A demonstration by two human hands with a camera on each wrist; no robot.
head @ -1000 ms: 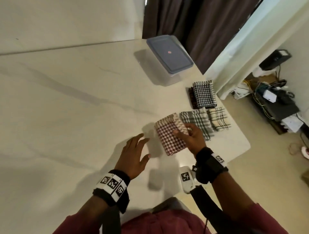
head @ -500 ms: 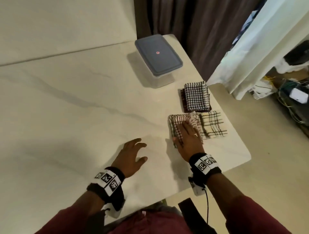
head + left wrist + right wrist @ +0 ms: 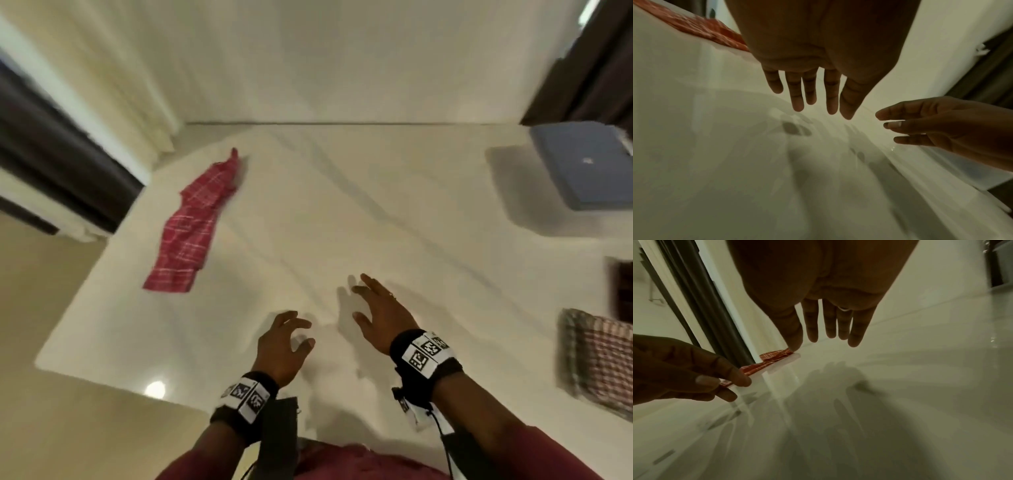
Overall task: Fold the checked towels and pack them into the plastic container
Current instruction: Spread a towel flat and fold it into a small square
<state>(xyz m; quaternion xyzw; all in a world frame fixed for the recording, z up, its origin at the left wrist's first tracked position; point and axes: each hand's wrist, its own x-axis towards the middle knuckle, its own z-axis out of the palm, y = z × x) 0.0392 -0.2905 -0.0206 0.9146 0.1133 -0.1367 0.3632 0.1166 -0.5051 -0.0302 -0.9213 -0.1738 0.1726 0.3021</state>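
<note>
White marble surface [image 3: 342, 212] below; my left hand [image 3: 279, 346] and right hand [image 3: 383, 317] hang open, empty. Next I reach left for the unfolded red checked towel [image 3: 193, 228].

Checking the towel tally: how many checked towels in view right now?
3 at least. An unfolded red towel lies far left on the table; a folded stack and a dark folded one sit at the right edge, cropped, so more may be hidden.

White table [image 3: 342, 205] with towels [image 3: 191, 226], container [image 3: 579, 168]
</note>
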